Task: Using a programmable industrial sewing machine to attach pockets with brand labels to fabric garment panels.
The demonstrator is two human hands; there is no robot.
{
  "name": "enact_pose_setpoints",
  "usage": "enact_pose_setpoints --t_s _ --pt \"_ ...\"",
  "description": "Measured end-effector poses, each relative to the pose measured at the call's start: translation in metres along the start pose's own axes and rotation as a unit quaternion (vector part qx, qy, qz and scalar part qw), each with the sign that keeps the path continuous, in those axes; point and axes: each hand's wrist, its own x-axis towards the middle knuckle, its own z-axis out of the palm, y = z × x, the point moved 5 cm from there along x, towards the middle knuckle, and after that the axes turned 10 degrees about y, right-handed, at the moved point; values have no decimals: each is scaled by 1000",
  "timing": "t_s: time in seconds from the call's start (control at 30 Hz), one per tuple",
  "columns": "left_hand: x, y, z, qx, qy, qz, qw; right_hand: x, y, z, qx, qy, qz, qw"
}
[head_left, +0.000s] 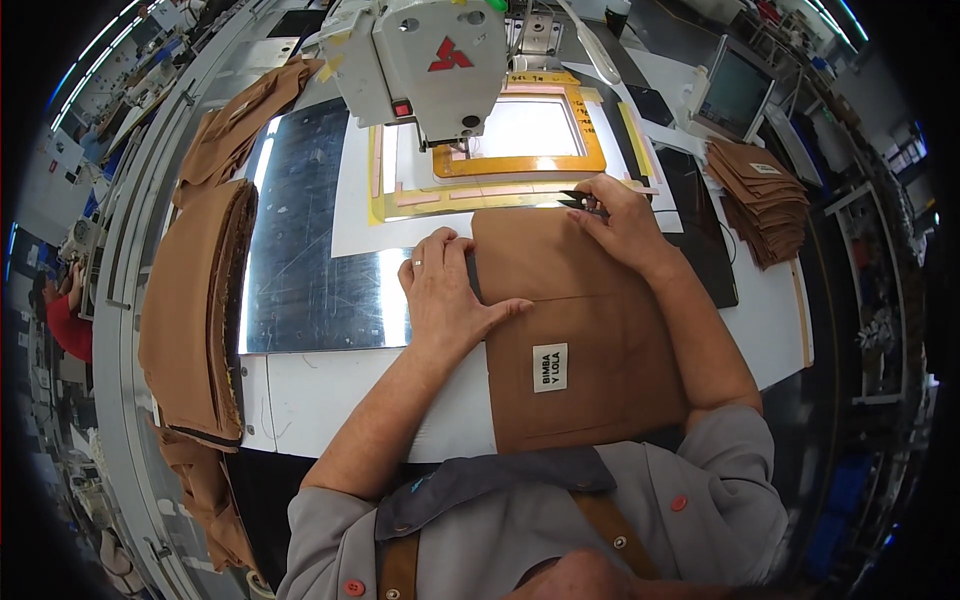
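Observation:
A brown fabric panel (590, 330) lies in front of me, with a small white label (550, 368) sewn on its lower half and a crosswise seam above that. My left hand (440, 295) rests at the panel's left edge, fingers apart; its thumb lies on the cloth and the other fingers reach beyond it. At the panel's top right corner, my right hand (625, 228) grips black thread snips (578, 199), whose blades point left just above the far edge. Beyond the panel, a yellow-orange frame (505, 167) sits under the white sewing machine head (430, 65).
Folded brown fabric pieces (190, 310) are stacked at the left, with more brown cloth (245, 120) behind. Another brown stack (757, 200) stands at the right, near a monitor (737, 88). A shiny metal plate (310, 230) covers the table's left part. A person in red (70, 320) appears far left.

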Motion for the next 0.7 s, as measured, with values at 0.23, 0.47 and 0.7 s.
enact_pose_setpoints --t_s 0.23,0.47,0.7 --pt "-15 20 33 -188 -111 138 966 14 3 -12 21 76 17 997" --pt "-59 50 -2 -36 5 542 840 1 -30 -2 13 -92 -162 982" --pt "-72 52 -5 79 84 568 815 -29 -81 11 15 -100 -320 942"
